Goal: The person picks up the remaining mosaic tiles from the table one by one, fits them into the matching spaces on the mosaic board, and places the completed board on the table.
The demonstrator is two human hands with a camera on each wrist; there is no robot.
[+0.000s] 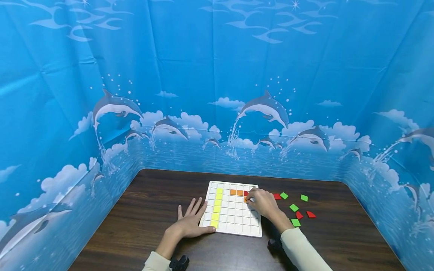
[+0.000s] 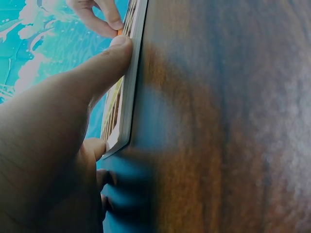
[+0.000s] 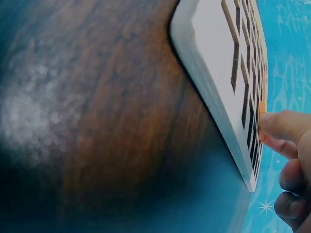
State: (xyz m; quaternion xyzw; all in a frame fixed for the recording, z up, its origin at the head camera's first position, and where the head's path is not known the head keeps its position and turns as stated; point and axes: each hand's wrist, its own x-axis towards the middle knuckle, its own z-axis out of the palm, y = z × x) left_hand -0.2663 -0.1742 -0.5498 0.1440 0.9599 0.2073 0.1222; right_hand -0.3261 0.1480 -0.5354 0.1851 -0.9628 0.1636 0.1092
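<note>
A white gridded board (image 1: 234, 227) lies on the table. A column of yellow tiles (image 1: 216, 209) runs down its left part; orange tiles (image 1: 236, 192) and a red tile (image 1: 245, 193) sit in a row near its far side. My left hand (image 1: 191, 223) has its fingers spread at the board's left edge, its thumb (image 2: 119, 51) resting on the near edge. With thumb and fingertips, my right hand (image 1: 261, 202) pinches an orange tile (image 3: 262, 107) at the board's right part, just below the row. The fingers partly hide that tile and the squares around it.
Right of the board lie several loose green tiles (image 1: 294, 207) and red pieces (image 1: 310, 214), some with a curved edge. The dark wooden table (image 1: 142, 214) is enclosed by a blue curtain (image 1: 190, 158) printed with dolphins.
</note>
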